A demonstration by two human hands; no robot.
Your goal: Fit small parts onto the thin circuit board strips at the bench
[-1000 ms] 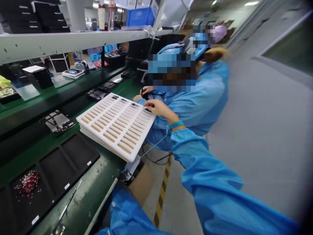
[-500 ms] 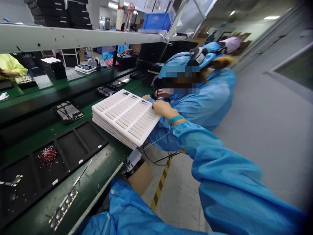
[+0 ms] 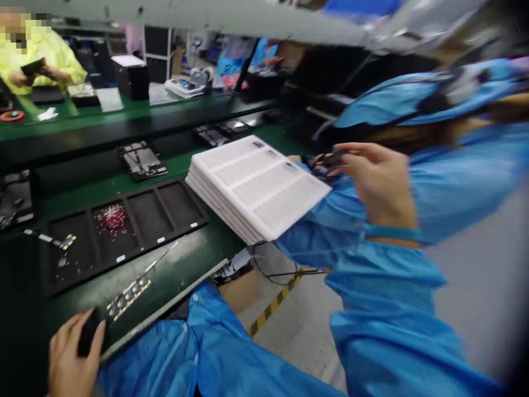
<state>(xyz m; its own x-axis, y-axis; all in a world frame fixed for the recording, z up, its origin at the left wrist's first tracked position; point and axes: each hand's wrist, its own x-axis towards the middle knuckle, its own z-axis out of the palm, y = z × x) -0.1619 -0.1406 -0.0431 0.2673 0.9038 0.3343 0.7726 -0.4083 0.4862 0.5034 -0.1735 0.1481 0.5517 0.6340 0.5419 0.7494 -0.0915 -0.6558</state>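
An electronics workshop: a long, green-topped workbench point(image 3: 202, 240) is running across the left; an opened device point(image 3: 142, 160) with grey-and-black innards is lying left of centre. A person in a yellow smock point(image 3: 53, 49) is working upper left, another in a blue cap and smock point(image 3: 384, 96) at right. Yellow-and-black striped tape point(image 3: 270, 314) is marking the lower-centre floor point(image 3: 308, 325).

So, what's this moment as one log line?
right hand: raised beside white slotted trays, pinching blurred dark part | left hand: near circuit strip, hold unclear | black divided tray: reddish bits heaped inside
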